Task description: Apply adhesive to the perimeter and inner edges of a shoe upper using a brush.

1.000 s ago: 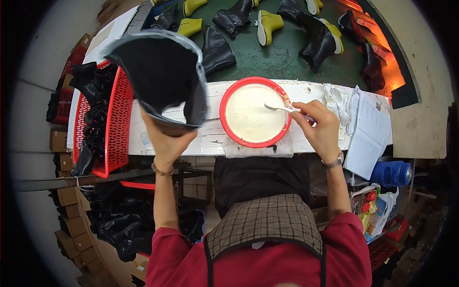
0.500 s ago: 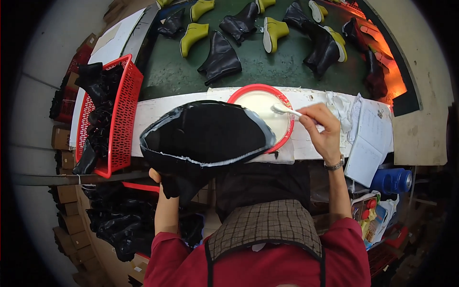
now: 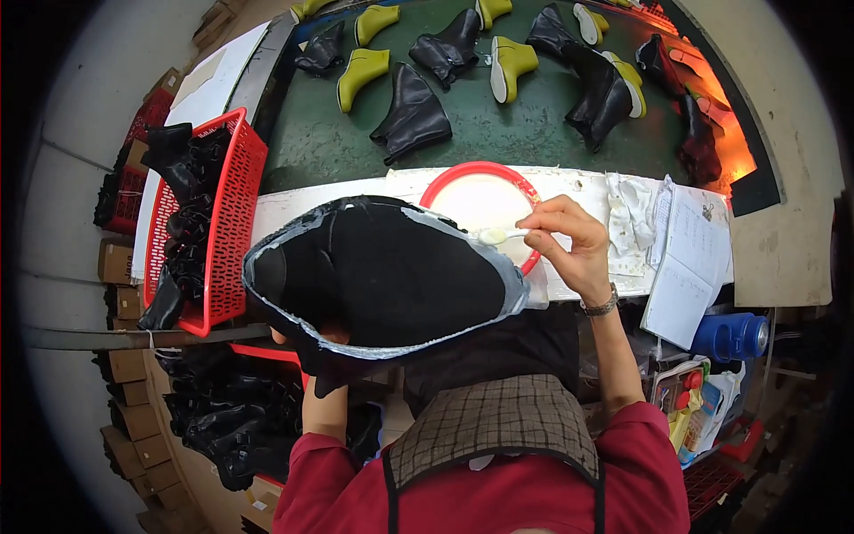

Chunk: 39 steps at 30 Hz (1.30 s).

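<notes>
A large black boot upper [image 3: 391, 276] is held up with its bottom opening facing me, its rim coated in whitish paste. My left hand [image 3: 333, 335] grips it from below and behind; most of that hand is hidden by the upper, with fingertips showing at its lower edge. My right hand [image 3: 574, 247] pinches the white handle of a small brush [image 3: 500, 236]. The brush head, loaded with white paste, meets the upper's far right edge. Just beyond lies a red-rimmed bowl [image 3: 485, 167] of creamy white liquid, partly covered by the upper.
Black boot uppers [image 3: 412, 111] and yellow boot lasts [image 3: 363, 76] lie across a green conveyor belt [image 3: 311, 147]. A red basket [image 3: 227, 231] of black uppers stands left. An open notebook [image 3: 680, 267], crumpled white cloth [image 3: 630, 218] and blue jug [image 3: 725, 336] are right.
The brush has come from over the bowl left and down to the upper's edge, with my right hand. The upper has shifted left and tilted, showing more of its bottom opening.
</notes>
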Available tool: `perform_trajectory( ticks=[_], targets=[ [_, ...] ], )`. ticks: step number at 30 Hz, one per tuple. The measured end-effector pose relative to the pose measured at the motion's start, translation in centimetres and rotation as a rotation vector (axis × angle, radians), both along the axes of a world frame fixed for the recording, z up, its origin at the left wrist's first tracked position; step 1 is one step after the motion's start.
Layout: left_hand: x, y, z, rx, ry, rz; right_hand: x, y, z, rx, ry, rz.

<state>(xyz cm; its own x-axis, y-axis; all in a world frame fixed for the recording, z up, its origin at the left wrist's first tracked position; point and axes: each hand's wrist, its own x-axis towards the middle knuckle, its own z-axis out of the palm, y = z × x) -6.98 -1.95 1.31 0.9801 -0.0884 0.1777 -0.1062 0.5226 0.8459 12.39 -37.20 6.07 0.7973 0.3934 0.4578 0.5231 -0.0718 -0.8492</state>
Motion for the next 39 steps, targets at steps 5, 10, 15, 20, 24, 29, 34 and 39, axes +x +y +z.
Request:
perform_trajectory(
  ticks=[5, 10, 15, 20, 24, 29, 34, 39],
  targets=[
    [1.7, 0.1, 0.1, -0.037, 0.026, -0.037, 1.3, 0.8, 1.0, -0.053, -0.085, 0.031],
    [0.3, -0.3, 0.4, -0.064, 0.045, -0.08, 2.5, 2.5, 1.9, 0.0, -0.077, 0.108],
    [-1.1, -0.6, 0.4, -0.099, 0.061, -0.118, 2.1, 1.8, 0.9, -0.002, -0.004, 0.125],
    [0.9, 0.6, 0.5, -0.145, 0.076, -0.135, 1.4, 0.5, 0.7, -0.124, -0.117, -0.002],
    [3.8, -1.0, 0.8, -0.173, 0.091, -0.163, 1.5, 1.4, 2.8, -0.102, -0.148, 0.045],
    [4.1, -2.6, 0.6, -0.21, 0.104, -0.194, 3.0, 2.4, 4.5, -0.132, -0.27, 0.112],
    [3.9, -3.4, 0.8, -0.245, 0.122, -0.225, 4.0, 3.0, 6.4, -0.197, -0.314, 0.175],
    [5.5, -5.5, 0.8, -0.284, 0.14, -0.266, 4.6, 5.1, 7.2, -0.219, -0.423, 0.304]
  ],
)
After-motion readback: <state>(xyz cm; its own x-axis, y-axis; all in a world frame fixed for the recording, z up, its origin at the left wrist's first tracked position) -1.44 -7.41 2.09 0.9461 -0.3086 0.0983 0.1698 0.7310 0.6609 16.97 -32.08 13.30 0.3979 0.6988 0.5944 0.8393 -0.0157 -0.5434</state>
